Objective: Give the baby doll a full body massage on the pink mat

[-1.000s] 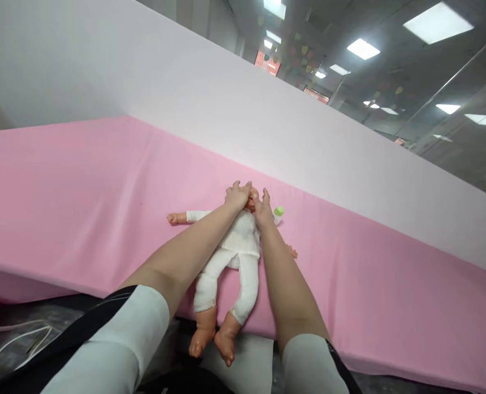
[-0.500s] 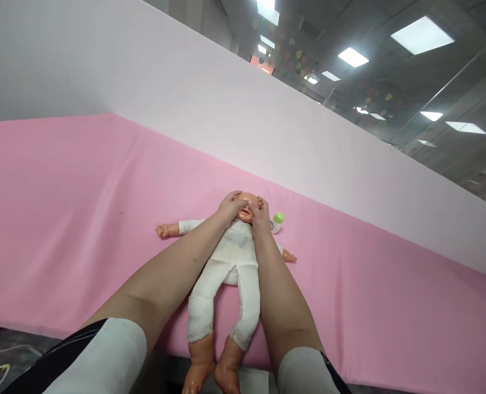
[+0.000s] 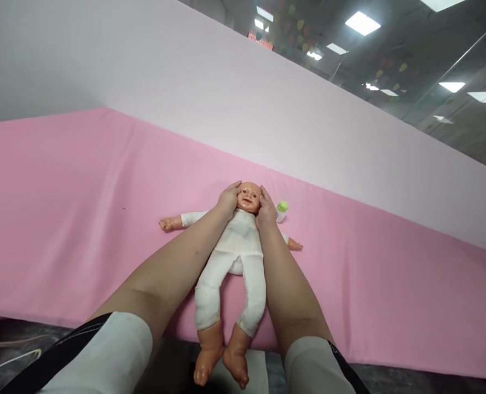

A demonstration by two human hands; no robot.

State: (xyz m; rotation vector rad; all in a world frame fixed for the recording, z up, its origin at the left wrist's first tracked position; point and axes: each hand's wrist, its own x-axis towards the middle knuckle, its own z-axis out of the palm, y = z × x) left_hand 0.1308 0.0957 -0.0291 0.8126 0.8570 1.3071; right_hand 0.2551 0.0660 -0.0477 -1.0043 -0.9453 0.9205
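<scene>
A baby doll (image 3: 239, 235) with a white cloth body lies on its back, its smiling face uncovered. Its hard plastic head (image 3: 249, 198) is clasped between my two hands. My left hand (image 3: 229, 200) curves round the side of the head at left, fingertips near the top. Against the opposite side rests my right hand (image 3: 267, 207), with its fingers pointing up along the head. The undersides of both hands and some fingers are hidden. The doll's arms stretch out to either side, and its bare feet (image 3: 210, 353) hang past the near edge.
A small bottle with a green cap (image 3: 283, 207) stands just right of my right hand. The pink padded surface (image 3: 374, 273) meets a white wall (image 3: 210, 93) behind. Cables (image 3: 13, 361) run over the dark floor at lower left.
My thumbs have slid from the middle of the doll's face outward to the sides of its head, uncovering the face. The camera view has tilted slightly.
</scene>
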